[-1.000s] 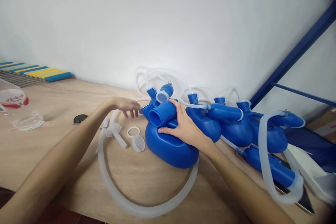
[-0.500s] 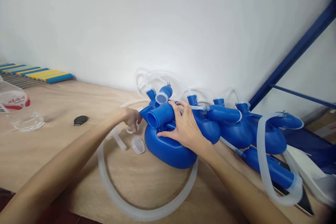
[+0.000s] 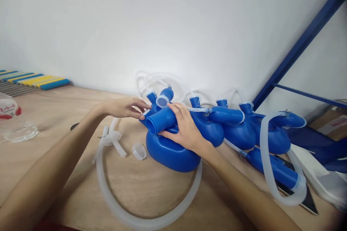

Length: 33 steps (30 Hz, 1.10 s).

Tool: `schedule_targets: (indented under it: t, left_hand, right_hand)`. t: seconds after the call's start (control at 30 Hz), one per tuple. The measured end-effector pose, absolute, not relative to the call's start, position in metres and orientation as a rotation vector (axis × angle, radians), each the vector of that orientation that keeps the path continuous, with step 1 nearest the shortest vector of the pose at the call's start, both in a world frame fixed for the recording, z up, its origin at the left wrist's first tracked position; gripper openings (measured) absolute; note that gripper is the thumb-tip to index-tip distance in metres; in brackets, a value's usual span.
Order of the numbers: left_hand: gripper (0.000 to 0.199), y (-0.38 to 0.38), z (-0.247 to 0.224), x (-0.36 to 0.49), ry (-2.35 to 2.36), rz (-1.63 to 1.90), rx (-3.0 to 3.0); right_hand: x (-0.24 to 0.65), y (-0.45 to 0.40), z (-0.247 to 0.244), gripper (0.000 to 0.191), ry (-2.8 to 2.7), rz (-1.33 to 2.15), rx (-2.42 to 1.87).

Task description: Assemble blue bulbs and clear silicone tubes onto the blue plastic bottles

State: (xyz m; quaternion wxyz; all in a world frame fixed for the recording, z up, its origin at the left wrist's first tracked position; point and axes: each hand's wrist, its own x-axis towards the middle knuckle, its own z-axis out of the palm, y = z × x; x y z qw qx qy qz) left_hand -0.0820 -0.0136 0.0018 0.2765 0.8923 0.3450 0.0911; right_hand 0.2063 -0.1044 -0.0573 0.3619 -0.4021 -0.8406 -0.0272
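A blue plastic urinal bottle (image 3: 173,155) lies on the wooden table in front of me, its round open mouth (image 3: 152,125) facing left. My right hand (image 3: 185,126) is closed over its wide neck, fingers on top and thumb below. My left hand (image 3: 130,109) is at the left of that neck, thumb and fingertips around the edge of a blue plastic part with a white strip. Just behind stand a blue neck (image 3: 151,96) and a small blue piece with a white ring (image 3: 163,101). A clear cap (image 3: 139,151) and a translucent branched connector (image 3: 112,139) lie below my left hand.
Several more blue bottles (image 3: 208,130) with hoses line up to the right. A ribbed translucent hose (image 3: 146,222) loops in front. A clear water bottle (image 3: 20,126) stands at the left, with coloured strips (image 3: 40,79) behind it. A dark flat device (image 3: 309,202) lies at right.
My left hand has moved up from a white ring near the table to the blue part beside the neck. My right hand keeps its hold. The view has shifted slightly.
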Motion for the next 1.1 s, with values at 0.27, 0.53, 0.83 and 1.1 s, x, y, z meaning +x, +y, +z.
schedule_targets:
  t: [0.27, 0.53, 0.83, 1.1]
  left_hand:
    - [0.058, -0.002, -0.009, -0.087, 0.874, 0.37, 2.277]
    - [0.056, -0.023, -0.02, -0.09, 0.85, 0.507, 2.192]
    - [0.041, -0.039, -0.029, -0.036, 0.976, 0.444, 2.271]
    - [0.038, -0.036, -0.065, -0.045, 0.549, 0.881, 2.125]
  right_hand:
    - [0.206, -0.104, -0.057, 0.081, -2.117, 0.019, -1.107]
    - [0.209, -0.1, -0.054, 0.083, -2.117, 0.156, -1.038]
    - [0.214, -0.096, -0.056, 0.084, -2.088, 0.244, -0.908]
    - [0.221, -0.088, -0.06, 0.081, -2.09, 0.582, -0.769]
